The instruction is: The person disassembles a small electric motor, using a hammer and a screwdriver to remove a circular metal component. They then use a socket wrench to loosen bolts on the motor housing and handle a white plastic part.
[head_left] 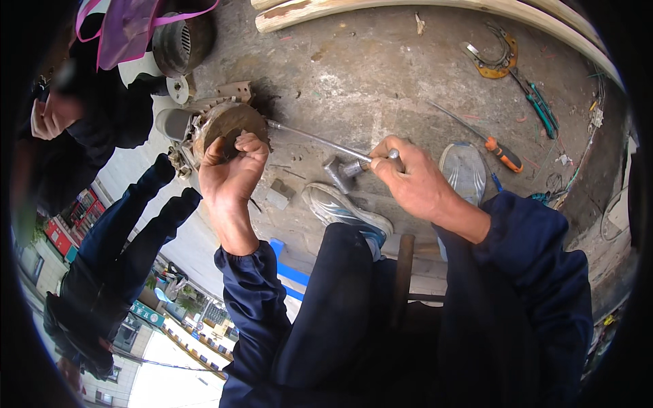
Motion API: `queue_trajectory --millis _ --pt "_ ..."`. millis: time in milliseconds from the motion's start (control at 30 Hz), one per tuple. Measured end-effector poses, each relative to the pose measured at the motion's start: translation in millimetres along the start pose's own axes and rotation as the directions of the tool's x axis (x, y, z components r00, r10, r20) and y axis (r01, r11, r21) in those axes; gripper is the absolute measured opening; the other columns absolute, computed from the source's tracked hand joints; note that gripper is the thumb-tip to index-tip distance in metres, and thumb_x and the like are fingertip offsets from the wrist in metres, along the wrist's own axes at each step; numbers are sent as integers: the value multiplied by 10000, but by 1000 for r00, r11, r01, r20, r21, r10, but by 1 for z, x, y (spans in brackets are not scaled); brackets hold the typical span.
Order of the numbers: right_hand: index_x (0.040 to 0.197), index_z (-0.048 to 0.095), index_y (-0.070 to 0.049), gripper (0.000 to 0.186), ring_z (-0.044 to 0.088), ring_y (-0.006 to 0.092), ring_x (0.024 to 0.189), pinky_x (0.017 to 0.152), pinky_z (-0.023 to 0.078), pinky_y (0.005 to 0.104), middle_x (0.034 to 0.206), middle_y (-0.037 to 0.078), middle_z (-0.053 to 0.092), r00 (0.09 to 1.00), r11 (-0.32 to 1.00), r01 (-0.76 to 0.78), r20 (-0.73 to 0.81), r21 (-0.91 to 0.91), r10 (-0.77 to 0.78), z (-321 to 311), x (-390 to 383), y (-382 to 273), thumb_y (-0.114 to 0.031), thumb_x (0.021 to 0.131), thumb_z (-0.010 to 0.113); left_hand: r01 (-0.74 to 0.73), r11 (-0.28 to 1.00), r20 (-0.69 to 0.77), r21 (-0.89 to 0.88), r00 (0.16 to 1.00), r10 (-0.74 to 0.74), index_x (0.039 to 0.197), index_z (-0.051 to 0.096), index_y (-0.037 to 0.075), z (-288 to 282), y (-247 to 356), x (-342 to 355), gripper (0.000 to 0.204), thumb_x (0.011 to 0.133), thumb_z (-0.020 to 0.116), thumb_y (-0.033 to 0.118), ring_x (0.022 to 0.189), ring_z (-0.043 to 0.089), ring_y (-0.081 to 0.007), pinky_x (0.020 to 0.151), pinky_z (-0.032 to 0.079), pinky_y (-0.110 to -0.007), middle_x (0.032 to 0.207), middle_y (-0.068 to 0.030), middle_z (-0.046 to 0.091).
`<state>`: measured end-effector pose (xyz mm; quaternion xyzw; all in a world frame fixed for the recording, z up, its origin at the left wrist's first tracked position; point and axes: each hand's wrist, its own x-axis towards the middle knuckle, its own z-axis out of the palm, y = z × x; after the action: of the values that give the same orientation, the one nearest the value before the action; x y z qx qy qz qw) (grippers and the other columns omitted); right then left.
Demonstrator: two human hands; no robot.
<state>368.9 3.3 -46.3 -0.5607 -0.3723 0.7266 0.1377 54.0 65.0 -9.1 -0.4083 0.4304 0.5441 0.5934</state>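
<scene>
My left hand (233, 178) is palm up, fingers curled in, in front of the round, dirty end of a motor-like metal machine (235, 122). Whether anything small sits in those fingers is hidden. My right hand (415, 180) is closed around the handle end of a long-shafted T-handle wrench (320, 139). The wrench's far tip reaches the right rim of the machine. Below the shaft, beside my shoe, is a hammer (337, 175); its handle runs toward my right hand and is partly hidden.
An orange-handled screwdriver (503, 155) and green-handled pliers (541, 112) lie right, near a curved yellow-and-metal part (500, 58). Wooden poles (326, 12) lie along the back. A metal block (279, 195) sits by my left shoe (347, 207). Other people (102, 258) are at left.
</scene>
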Motion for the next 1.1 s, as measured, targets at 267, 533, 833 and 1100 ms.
queue_trajectory --millis 267,533,833,1100 --pt "1092 604 22 155 623 262 692 665 471 413 733 153 613 981 975 187 77 -123 -179 -2 5 -2 -107 1006 606 4 1000 0 -9 1000 -4 1039 442 -32 -2 3 1 298 817 615 66 835 434 -217 812 396 -376 925 -83 410" --pt "997 560 3 71 581 267 578 555 420 406 675 107 581 894 866 442 39 -234 -446 -5 27 13 -67 987 563 -11 1000 -19 10 1000 11 1058 450 -50 -3 2 -1 298 831 601 71 843 445 -215 809 399 -372 928 -93 429" --pt "1014 569 -5 156 299 66 489 458 238 270 629 -53 377 791 23 -587 567 809 230 2 22 -3 -138 1038 492 -5 1000 -21 -12 1000 4 1031 440 -30 0 3 -4 262 835 583 69 816 418 -214 790 382 -375 914 -84 414" --pt "929 667 -16 489 552 191 640 614 447 352 766 79 621 923 849 -367 38 381 382 9 16 0 -469 1044 522 -9 1000 -11 1 1000 9 1059 466 -45 -4 1 -4 278 838 590 67 820 431 -215 798 391 -374 917 -88 434"
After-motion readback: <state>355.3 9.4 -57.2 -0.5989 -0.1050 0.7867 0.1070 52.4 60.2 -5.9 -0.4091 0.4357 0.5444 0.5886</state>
